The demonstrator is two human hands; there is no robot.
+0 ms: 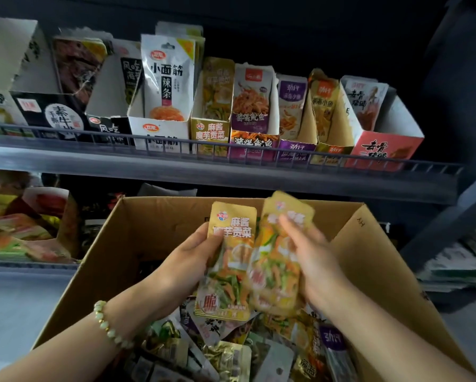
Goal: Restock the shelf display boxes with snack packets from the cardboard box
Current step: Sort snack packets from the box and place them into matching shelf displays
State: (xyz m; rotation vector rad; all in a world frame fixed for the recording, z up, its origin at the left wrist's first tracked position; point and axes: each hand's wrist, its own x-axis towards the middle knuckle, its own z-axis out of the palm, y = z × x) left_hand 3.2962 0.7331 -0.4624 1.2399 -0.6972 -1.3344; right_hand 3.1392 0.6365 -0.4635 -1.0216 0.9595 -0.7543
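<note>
holding two matching snack packets side by side above the open cardboard box (154, 224), both hands are raised just below the shelf (203, 172). the left hand (187, 260) grips a gold packet (232, 271) by its left edge, thumb pressed on the printed front near the top, the other fingers curled behind it. this packet stands upright, long axis running from the box up toward the shelf, printed face to the camera, top end uppermost. the right hand (311, 260) has hold of a second gold packet (272, 266), fingers laid across its front; the thumb is hidden and the hand is blurred. that packet also stands on end, but its top leans a little to the right, and its left edge touches or overlaps the first one.

under them, loose packets (225, 351) of several kinds lie jumbled in the cardboard box. on the shelf above, a gold display box (209, 133) with the same print stands in a row of display boxes, a like packet upright inside it. a bead bracelet (107, 323) circles the left wrist.
</note>
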